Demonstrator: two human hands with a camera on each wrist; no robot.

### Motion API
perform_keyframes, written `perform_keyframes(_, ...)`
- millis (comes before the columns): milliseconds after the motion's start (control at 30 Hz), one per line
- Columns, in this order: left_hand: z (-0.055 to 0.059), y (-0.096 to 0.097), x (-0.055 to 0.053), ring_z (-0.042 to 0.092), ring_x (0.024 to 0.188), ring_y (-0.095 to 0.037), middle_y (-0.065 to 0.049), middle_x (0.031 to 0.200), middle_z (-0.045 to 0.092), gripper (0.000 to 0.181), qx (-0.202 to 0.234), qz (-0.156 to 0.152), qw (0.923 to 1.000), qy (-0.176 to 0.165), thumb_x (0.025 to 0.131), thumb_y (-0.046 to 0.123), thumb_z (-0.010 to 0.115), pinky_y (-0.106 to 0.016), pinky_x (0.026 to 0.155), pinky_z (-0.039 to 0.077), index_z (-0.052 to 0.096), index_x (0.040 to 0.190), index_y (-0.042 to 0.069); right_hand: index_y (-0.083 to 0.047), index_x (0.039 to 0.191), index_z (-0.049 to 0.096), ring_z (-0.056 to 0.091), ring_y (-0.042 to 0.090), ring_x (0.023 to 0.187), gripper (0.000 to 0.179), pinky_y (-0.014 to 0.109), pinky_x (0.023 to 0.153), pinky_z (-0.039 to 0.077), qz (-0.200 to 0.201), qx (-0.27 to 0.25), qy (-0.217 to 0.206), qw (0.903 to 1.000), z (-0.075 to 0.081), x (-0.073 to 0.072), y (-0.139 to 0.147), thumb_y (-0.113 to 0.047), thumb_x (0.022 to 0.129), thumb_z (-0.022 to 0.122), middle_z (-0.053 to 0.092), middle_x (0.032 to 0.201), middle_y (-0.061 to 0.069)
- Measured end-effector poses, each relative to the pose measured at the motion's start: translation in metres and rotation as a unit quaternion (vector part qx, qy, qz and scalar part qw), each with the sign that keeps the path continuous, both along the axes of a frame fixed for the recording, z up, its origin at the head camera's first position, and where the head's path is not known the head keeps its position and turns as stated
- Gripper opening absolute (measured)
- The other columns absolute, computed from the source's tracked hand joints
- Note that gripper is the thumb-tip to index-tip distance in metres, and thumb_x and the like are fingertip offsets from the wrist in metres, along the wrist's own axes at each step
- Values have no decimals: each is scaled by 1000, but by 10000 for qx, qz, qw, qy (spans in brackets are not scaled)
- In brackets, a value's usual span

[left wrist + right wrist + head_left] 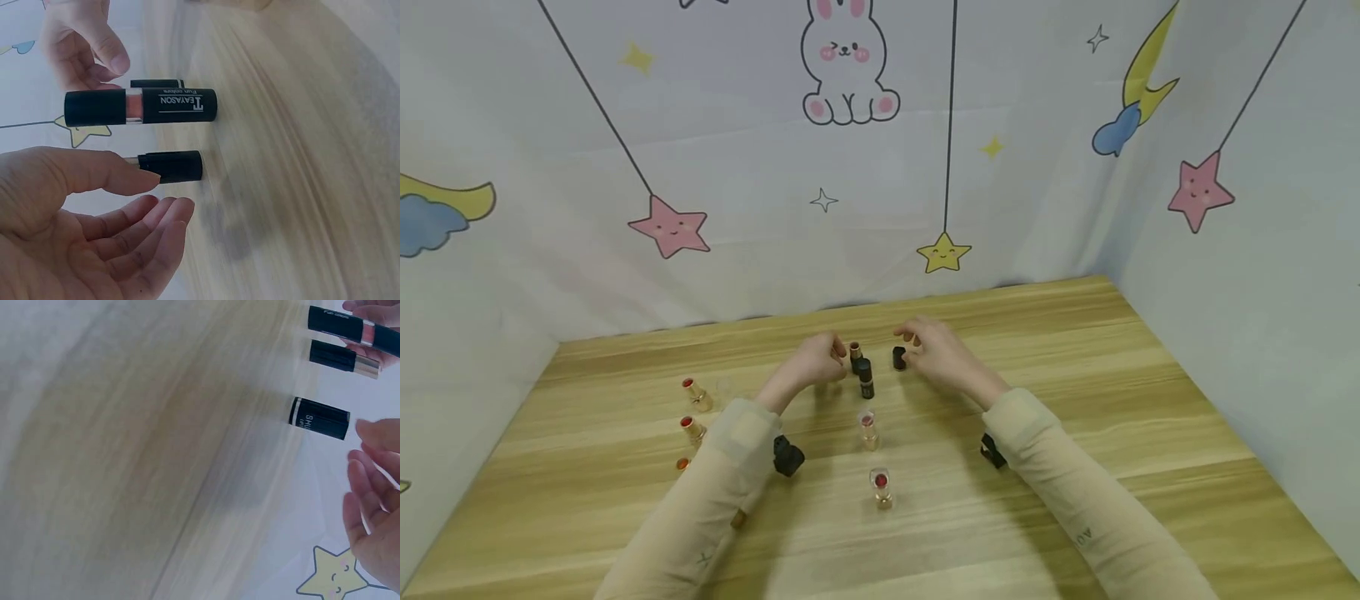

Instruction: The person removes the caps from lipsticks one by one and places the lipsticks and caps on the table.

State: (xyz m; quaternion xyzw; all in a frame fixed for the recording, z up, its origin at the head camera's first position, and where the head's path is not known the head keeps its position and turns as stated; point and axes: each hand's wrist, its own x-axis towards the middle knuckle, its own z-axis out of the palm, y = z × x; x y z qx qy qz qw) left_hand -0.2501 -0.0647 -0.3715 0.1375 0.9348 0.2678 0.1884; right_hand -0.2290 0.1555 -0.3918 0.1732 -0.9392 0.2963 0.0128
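Observation:
An uncapped lipstick (856, 365) with a black base (175, 167) stands upright near the back of the table. My left hand (818, 360) is beside it on the left, fingers loosely bent and apart from the thumb; whether the thumb touches the base I cannot tell. To the right stands a short black lipstick cap (899, 358) with white lettering (306, 419). Beside this cap my right hand (934, 354) has its fingers spread, thumb close to the cap's top, gripping nothing. A black lip gloss tube (867, 380) with a pink band (134, 105) stands just in front of the lipstick.
Two clear-capped lipsticks, one with a pink tip (869, 435) and another with a red tip (882, 490), stand in the middle front. Gold lipsticks with red tips (698, 395) stand at the left, partly behind the left sleeve (700, 500). A printed cloth (760, 167) hangs behind the table.

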Motion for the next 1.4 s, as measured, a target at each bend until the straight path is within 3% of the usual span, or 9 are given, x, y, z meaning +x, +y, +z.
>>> perform_keyframes(200, 1, -1, 7, 59, 90, -25, -16, 104, 63, 30, 253, -147, 9996, 61, 82, 0, 59, -31, 70, 50, 59, 112, -3, -10, 115, 66, 56, 21, 100, 28, 40, 92, 43, 5, 88, 656, 9978, 6, 6, 2, -10, 87, 67, 65, 110, 4)
perform_keyframes(467, -1, -2, 14, 59, 88, -25, -16, 107, 63, 30, 275, 47, 9996, -52, 78, 1, 58, -30, 68, 48, 61, 108, -1, -11, 111, 68, 58, 27, 102, 23, 41, 93, 42, 157, -44, 850, 9962, 12, 13, -3, -12, 89, 67, 65, 107, 5)
perform_keyframes(733, -4, 4, 19, 64, 83, -22, -15, 102, 68, 25, 425, -207, 9989, -34, 82, 12, 71, -32, 72, 53, 66, 104, 1, -13, 109, 69, 59, 23, 95, 21, 41, 89, 44, 466, 3, 1245, 9911, 18, 19, -13, -16, 88, 68, 66, 104, 4)
perform_keyframes(933, -8, 10, 20, 65, 77, -20, -14, 96, 69, 25, 447, -298, 9985, -66, 80, 10, 74, -28, 66, 52, 67, 102, 1, -12, 114, 67, 61, 23, 93, 25, 34, 80, 48, 804, -45, 1030, 9914, 18, 22, -23, -17, 89, 68, 65, 109, 4)
perform_keyframes(1133, -14, 12, 22, 57, 73, -15, -7, 87, 68, 21, 465, -266, 9986, -29, 78, 14, 78, -24, 62, 46, 69, 95, 5, -12, 117, 66, 62, 17, 87, 30, 25, 68, 49, 684, -89, 583, 9959, 14, 26, -36, -24, 89, 68, 64, 110, 4)
perform_keyframes(1267, -18, 13, 23, 46, 63, -13, -1, 70, 56, 14, 646, -233, 9976, -73, 79, 14, 76, -24, 57, 37, 64, 82, 9, -12, 116, 66, 63, 16, 83, 33, 25, 68, 49, 477, -77, 565, 9972, 11, 29, -44, -30, 88, 69, 63, 107, 2)
perform_keyframes(1400, -21, 15, 23, 38, 58, -13, 2, 62, 43, 21, 587, -240, 9980, 38, 80, 14, 74, -24, 56, 32, 55, 73, 12, -11, 114, 66, 63, 18, 81, 33, 25, 69, 49, 375, -138, 634, 9972, 9, 32, -49, -30, 88, 70, 63, 103, 2)
